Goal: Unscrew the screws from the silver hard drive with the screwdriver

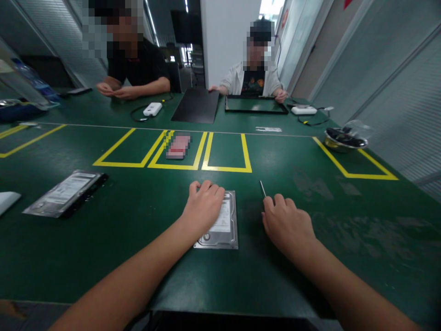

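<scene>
A silver hard drive [220, 230] with a white label lies on the green table before me, its long sides pointing away. My left hand [206, 202] covers its far left part, fingers curled over and holding it; the fingertips are partly hidden. To the right of the drive, apart from it, my right hand [287, 220] is closed around a thin metal screwdriver [262, 188]. Only the slim shaft shows, pointing forward; its handle is hidden in the fist. Further left lies a second hard drive [65, 191], in what looks like a clear bag.
Yellow tape outlines [227, 168] mark the table ahead; a blurred pink item [178, 146] lies inside one. A metal bowl [344, 140] of dark items stands far right. Across sit two people, one touching a black panel [196, 105] and a black frame [257, 111]. White devices [152, 109] have cables.
</scene>
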Tool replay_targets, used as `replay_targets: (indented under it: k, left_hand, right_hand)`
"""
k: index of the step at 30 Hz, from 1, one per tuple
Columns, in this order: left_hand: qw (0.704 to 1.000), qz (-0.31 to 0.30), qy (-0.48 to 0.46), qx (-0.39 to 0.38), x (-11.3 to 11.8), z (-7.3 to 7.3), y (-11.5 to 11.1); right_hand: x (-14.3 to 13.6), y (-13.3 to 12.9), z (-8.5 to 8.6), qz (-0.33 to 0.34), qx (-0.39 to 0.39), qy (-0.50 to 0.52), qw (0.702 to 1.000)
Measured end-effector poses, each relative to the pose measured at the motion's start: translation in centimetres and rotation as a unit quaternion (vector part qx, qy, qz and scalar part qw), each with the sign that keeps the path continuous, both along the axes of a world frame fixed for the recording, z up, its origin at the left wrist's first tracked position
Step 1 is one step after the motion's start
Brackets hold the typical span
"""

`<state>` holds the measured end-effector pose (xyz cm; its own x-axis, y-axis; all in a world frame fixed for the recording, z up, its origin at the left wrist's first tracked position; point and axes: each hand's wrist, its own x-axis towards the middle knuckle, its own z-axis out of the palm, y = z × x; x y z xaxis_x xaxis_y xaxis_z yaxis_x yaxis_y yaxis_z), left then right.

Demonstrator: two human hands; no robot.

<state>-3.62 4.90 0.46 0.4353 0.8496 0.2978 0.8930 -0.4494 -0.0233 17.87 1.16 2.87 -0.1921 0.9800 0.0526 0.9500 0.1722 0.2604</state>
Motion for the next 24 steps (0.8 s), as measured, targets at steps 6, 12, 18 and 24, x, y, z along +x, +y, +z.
replay_targets:
  k: [6, 12, 18, 24]
  left_hand:
    - [1.0, -0.002, -0.002, -0.002, -0.1, 0.1, 0.0]
    - [1.0, -0.001, -0.01, -0.009, -0.1, 0.2, 0.0]
    - [1.0, 0.001, -0.016, -0.017, -0.2, 0.4, 0.1]
    - [1.0, -0.005, -0.018, -0.013, -0.2, 0.4, 0.3]
  right_hand:
    - [0.2, -0.4, -0.4, -0.013, -0.079, -0.018, 0.997]
    - [0.6, 0.0, 1.2, -0.018, -0.016, 0.036, 0.999]
    - [2.2, 0.2, 3.3, 0.032, 0.065, 0.215, 0.974]
    - [3.4, 1.2, 4.5, 0.064, 0.117, 0.412, 0.901]
